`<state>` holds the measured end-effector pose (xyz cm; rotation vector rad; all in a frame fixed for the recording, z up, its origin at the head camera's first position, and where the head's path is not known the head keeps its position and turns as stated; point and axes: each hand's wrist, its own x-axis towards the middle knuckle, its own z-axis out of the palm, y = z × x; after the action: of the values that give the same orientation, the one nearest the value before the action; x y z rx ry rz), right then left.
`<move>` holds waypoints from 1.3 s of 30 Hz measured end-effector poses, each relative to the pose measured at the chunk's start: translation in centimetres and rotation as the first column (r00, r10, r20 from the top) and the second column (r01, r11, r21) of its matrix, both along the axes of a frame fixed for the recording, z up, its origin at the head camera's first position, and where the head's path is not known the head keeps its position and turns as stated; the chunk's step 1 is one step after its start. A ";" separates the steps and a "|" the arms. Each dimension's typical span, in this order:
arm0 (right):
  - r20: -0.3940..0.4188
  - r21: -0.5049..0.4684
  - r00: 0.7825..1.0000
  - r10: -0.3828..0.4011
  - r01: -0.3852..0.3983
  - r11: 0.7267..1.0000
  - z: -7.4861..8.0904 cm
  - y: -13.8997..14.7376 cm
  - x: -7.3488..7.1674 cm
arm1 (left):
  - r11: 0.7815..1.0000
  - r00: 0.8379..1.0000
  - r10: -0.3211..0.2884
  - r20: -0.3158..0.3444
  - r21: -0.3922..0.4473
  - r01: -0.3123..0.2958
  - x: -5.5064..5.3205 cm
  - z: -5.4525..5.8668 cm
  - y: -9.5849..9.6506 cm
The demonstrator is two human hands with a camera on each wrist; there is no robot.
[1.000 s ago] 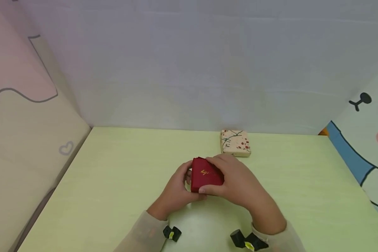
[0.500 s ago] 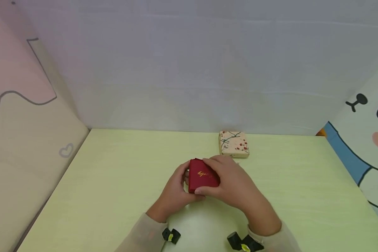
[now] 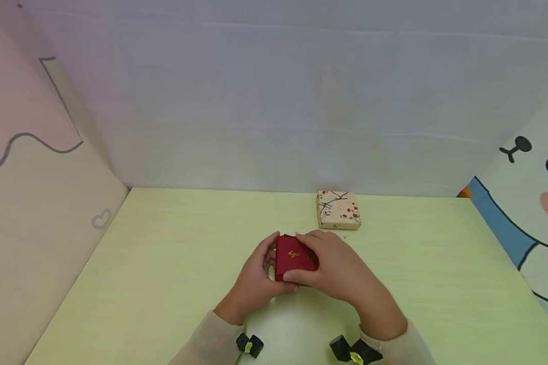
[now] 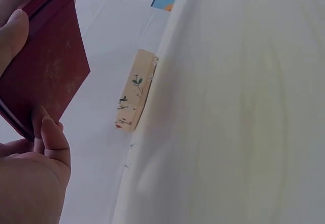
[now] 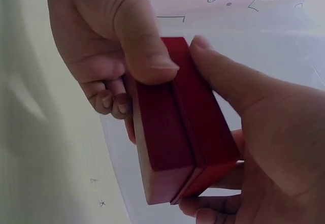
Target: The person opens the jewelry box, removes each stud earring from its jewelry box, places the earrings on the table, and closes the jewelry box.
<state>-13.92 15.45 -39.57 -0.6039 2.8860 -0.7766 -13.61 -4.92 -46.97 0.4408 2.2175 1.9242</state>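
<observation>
Both hands hold a small dark-red box [image 3: 296, 254] with gold lettering on top, in front of the middle of the table in the head view. My left hand [image 3: 254, 279] grips its left side and underside, thumb along the near face. My right hand [image 3: 340, 266] spans the top from the right, thumb on the near edge and fingers on the far edge. A seam runs round the box [image 5: 195, 117] in the right wrist view; no opening shows along it. The box's plain base [image 4: 56, 56] faces the left wrist camera. Its contents are hidden.
A cream box with a branch-and-blossom print [image 3: 339, 210] lies just beyond the hands, near the far table edge. The pale green table [image 3: 164, 243] meets a grey-white backdrop [image 3: 237, 101] behind. Cartoon-printed panels stand at left and right.
Both hands and the red box have come very slightly lower in the head view. The hold on the box looks the same, and the cream box stays where it was.
</observation>
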 end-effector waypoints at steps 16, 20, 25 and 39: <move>0.029 -0.024 1.000 -0.005 0.006 1.000 -0.1 0.1 -0.2 | 0.999 0.998 -0.039 -0.041 -0.007 0.038 -0.5 -0.1 -0.5; 0.026 -0.060 1.000 0.005 -0.003 0.998 0.2 0.5 -0.2 | 0.995 0.998 -0.067 -0.019 0.073 0.068 -0.5 0.0 -0.5; 0.029 -0.093 0.998 0.060 -0.057 0.994 0.3 1.1 -0.4 | 0.990 0.997 -0.070 0.015 0.121 0.068 -0.6 0.2 -0.6; 0.003 0.064 0.996 0.086 -0.087 0.994 -0.2 0.5 -0.4 | 0.993 0.997 -0.051 0.058 0.114 0.044 -0.5 0.3 -0.5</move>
<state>-14.28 15.96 -39.80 -0.7156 2.8499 -0.6702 -14.11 -5.38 -46.68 0.4409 2.0501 2.0166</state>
